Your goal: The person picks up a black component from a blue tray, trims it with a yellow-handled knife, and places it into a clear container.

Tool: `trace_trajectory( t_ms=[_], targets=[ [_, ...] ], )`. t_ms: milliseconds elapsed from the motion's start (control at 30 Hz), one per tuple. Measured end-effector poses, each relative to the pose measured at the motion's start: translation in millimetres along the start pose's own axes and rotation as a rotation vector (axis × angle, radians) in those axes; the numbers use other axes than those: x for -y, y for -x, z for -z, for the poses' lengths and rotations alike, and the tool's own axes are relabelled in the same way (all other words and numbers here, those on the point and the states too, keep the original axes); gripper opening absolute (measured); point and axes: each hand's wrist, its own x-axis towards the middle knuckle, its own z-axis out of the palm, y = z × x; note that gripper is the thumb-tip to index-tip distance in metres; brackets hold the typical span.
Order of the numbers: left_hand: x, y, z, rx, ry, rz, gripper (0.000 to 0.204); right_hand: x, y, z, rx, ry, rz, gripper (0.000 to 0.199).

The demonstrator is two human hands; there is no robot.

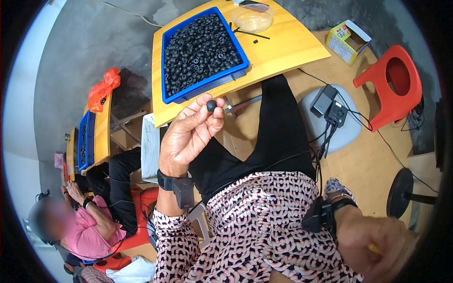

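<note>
In L hand (188,134), pinching rnd blk part (211,106) btwn thumb + fingertips.
Holding it up nr front edge of blue tray (232,76) w/ many similar blk pcs (198,52), on yellow table (292,47); far R, low, clasping yellow item (375,248) in R hand (370,237) w/ bent fingers, blurred, type unclear.

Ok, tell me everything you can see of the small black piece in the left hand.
The small black piece is rounded and matte, rubber- or plastic-like, with a smooth, domed-looking face toward the camera. The left hand pinches it between thumb and fingers, which cover part of its edge; whether it has an opening can't be told. In the view, it shows just below the near side of the blue tray. Nothing else visibly touches it.
</note>
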Motion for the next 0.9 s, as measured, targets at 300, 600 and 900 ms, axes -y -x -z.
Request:
trace_trajectory(
  t_ms=[300,600,900],
  targets=[
    [4.0,15.1,-1.0,-0.043,-0.075,0.011,0.024,-10.3,79.9,92.4,-0.329,0.752,-0.468,0.040],
    [11.2,24.3,-2.9,-0.018,-0.056,-0.011,0.024,-59.0,137.4,142.2,0.261,1.254,-1.130,0.021],
    [20.6,26.1,-4.3,0.002,-0.006,-0.003,0.023,-56.8,172.7,162.2,0.538,1.406,-1.050,0.027]
  ],
)
